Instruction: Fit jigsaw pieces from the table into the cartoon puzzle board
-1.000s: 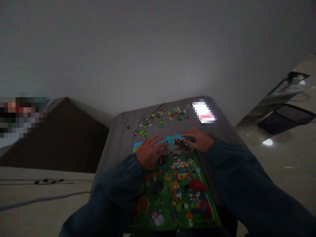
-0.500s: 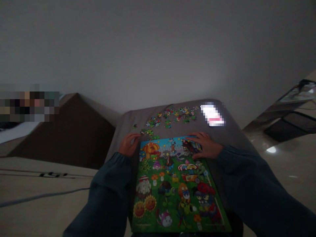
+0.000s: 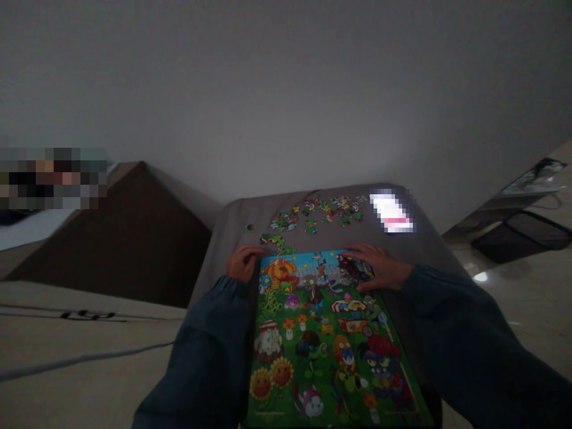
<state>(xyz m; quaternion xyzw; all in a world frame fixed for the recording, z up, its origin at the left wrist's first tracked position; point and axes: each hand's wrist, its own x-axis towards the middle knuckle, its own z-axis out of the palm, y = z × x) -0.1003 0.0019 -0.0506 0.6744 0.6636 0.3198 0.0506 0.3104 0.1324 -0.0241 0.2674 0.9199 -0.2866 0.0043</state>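
Note:
A colourful puzzle board (image 3: pixel 322 333) printed with cartoon plants and zombies lies in front of me on a grey cloth-covered surface (image 3: pixel 223 229). At its upper left corner is my left hand (image 3: pixel 242 263), fingers reaching toward the corner and bent a little, with nothing visible in them. My right hand (image 3: pixel 383 267) rests over the upper right corner, thumb and fingers spread apart on the picture. Just beyond the top edge, close to my left fingertips, lie green puzzle pieces (image 3: pixel 277 239). More loose puzzle pieces (image 3: pixel 337 207) are scattered farther back.
A bright, blurred-out phone-like screen (image 3: pixel 392 211) lies at the back right of the surface. Behind rises a plain wall (image 3: pixel 268 107). A brown box-like piece (image 3: pixel 129 232) stands at left, with a grey cable (image 3: pixel 89 358) below. A black mesh basket (image 3: pixel 513 235) is at right.
The whole view has shifted slightly, moving the scene right. My left hand has come a little closer to the board's corner. My right hand stays on its corner.

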